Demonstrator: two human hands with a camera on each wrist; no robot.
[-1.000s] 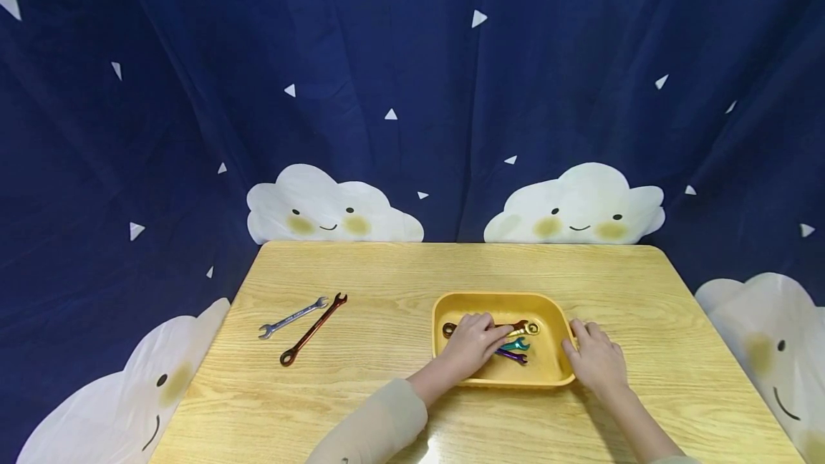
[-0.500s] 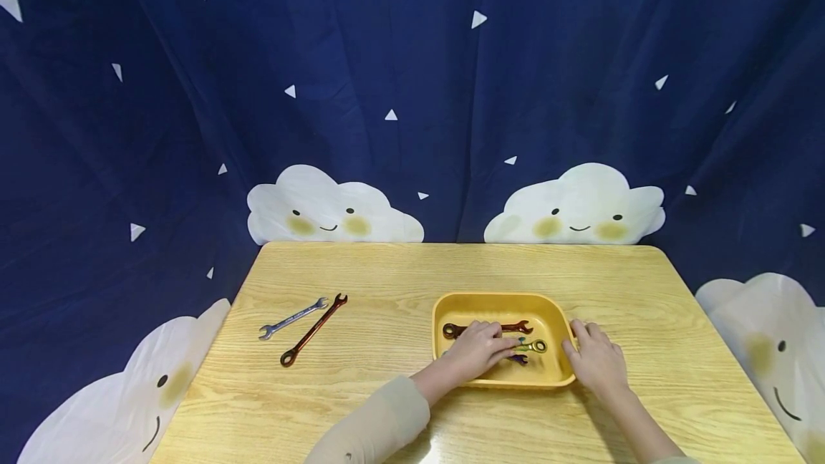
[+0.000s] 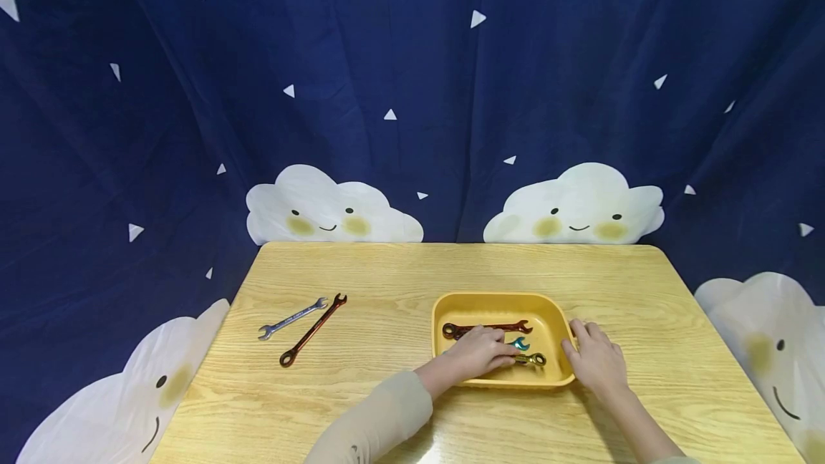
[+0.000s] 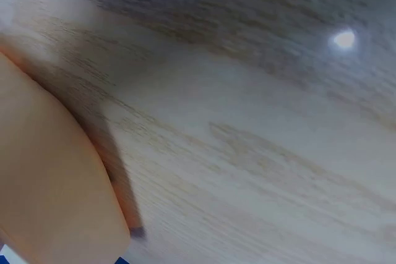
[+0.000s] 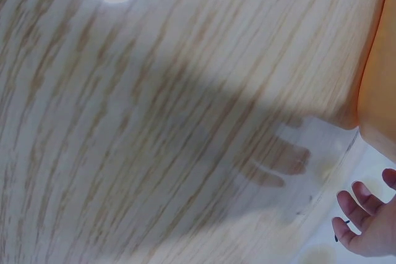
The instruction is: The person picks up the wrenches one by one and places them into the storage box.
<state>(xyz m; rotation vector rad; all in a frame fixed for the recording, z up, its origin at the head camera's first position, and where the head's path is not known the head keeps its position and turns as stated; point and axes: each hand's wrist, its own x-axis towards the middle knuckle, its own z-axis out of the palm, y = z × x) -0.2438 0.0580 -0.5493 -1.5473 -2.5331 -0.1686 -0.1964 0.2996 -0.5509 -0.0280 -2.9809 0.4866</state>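
Note:
In the head view my left hand (image 3: 480, 351) reaches into the yellow tray (image 3: 554, 321) and grips a gold ratchet wrench (image 3: 536, 359). Its ring end sticks out past the fingertips; the hand covers the rest. A teal wrench (image 3: 520, 344) shows partly beside the fingers, and a red wrench (image 3: 509, 327) lies behind them along the tray's back. My right hand (image 3: 599, 362) holds the tray's right rim, thumb at the inner edge and fingers outside. The tray's wall (image 4: 55, 171) fills the lower left of the left wrist view. Curved fingers (image 5: 362, 211) appear low in the right wrist view.
On the wooden table (image 3: 374, 271), left of the tray, lie a silver-blue open-end wrench (image 3: 293, 319) and a dark red ratchet wrench (image 3: 314, 329), side by side at a slant. A dark blue curtain (image 3: 412, 92) with clouds hangs behind the table.
My left hand has brought the gold wrench from the red wrench towards the tray's front. The purple wrench's end is now covered. My right hand stays on the rim.

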